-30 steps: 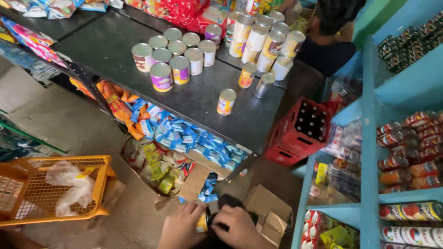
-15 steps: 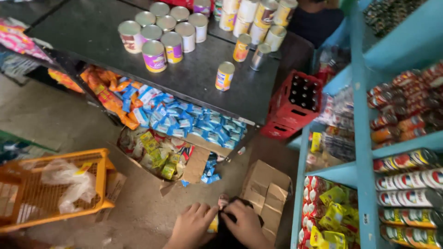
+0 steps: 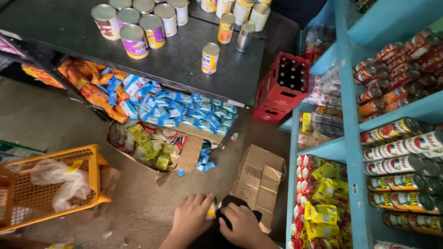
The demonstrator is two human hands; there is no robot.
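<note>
Both my hands are low at the bottom of the view, over the concrete floor. My left hand [image 3: 191, 219] rests its fingers on a small yellow packet [image 3: 211, 212]. Against it, my right hand [image 3: 241, 224] is closed on a black bag [image 3: 236, 203], pinching its edge. The packet sits between the two hands at the mouth of the bag. Just right of the hands lies a flattened cardboard box [image 3: 259, 184].
A dark counter [image 3: 184, 60] carries several tins. Blue and orange snack packets [image 3: 152, 103] fill the space beneath it. A yellow wire basket [image 3: 92, 173] stands left, a red bottle crate [image 3: 284, 87] behind, and blue shelves [image 3: 346, 138] of cans and yellow packets right.
The view has tilted down and shifted right, so the counter and cans sit higher in the frame. My hands stay together on the bag and packet.
</note>
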